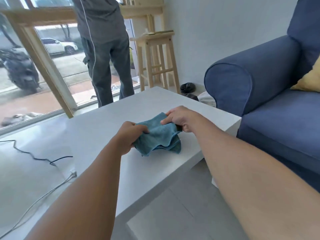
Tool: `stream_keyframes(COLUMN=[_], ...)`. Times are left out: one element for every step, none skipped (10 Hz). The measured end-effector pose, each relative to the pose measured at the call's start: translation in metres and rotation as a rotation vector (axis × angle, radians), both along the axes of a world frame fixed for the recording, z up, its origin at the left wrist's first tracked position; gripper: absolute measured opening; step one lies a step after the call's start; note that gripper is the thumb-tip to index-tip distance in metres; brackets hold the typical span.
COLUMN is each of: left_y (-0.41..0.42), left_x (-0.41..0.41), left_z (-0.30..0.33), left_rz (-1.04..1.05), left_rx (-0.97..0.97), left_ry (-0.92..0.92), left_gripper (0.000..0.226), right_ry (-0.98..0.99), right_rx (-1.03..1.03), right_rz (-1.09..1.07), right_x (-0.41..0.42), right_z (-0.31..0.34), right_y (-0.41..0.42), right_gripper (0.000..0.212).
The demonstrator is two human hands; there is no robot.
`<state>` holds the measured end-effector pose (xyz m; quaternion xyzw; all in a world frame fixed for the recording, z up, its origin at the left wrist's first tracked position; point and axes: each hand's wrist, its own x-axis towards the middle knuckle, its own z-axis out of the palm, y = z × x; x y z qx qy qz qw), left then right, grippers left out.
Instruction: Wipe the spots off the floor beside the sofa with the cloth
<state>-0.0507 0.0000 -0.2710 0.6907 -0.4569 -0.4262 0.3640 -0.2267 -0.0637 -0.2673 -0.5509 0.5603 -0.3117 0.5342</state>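
A teal cloth (158, 137), folded in loose layers, hangs just above the white coffee table (107, 118). My left hand (130, 135) grips its left edge and my right hand (180, 119) pinches its upper right corner. The blue sofa (270, 94) stands to the right of the table. A strip of pale grey floor (180, 210) shows between table and sofa near me; I can make out no spots on it from here.
A person in grey clothes (103, 49) stands at the window beyond the table. Wooden stools (157, 61) stand by the wall. A black cable (34, 155) and a white cable (52, 187) lie on the floor at left. Dark items (187, 88) sit beside the sofa arm.
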Motion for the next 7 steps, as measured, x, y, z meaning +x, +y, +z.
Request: stream_keyframes(left_y=[-0.002, -0.009, -0.016, -0.02, -0.017, -0.015, -0.018], left_x=[0.019, 0.027, 0.023, 0.015, 0.011, 0.009, 0.001], left_z=[-0.01, -0.016, -0.016, -0.012, -0.008, -0.005, -0.001], left_rz=[0.035, 0.061, 0.027, -0.012, -0.076, -0.104, -0.098], left_rx=[0.033, 0.048, 0.077, 0.085, 0.091, 0.026, -0.14], left_ry=[-0.049, -0.132, -0.349, -0.632, -0.884, -0.995, -1.047], left_gripper=[0.013, 0.029, 0.03, 0.027, 0.039, 0.035, 0.027], right_ry=[0.133, 0.178, 0.3, 0.391, 0.473, 0.504, 0.584], right_rx=[-0.023, -0.067, -0.16, -0.276, -0.367, -0.406, -0.426], right_rz=[0.017, 0.001, -0.012, -0.04, -0.071, -0.107, -0.168], right_x=[0.026, 0.035, 0.035, 0.036, 0.032, 0.017, -0.004], right_z=[-0.015, -0.024, -0.024, -0.026, -0.027, -0.024, -0.018], right_y=[-0.008, -0.013, -0.008, -0.004, 0.0, 0.004, 0.014], right_gripper=[0.048, 0.042, 0.039, 0.036, 0.028, 0.02, 0.014])
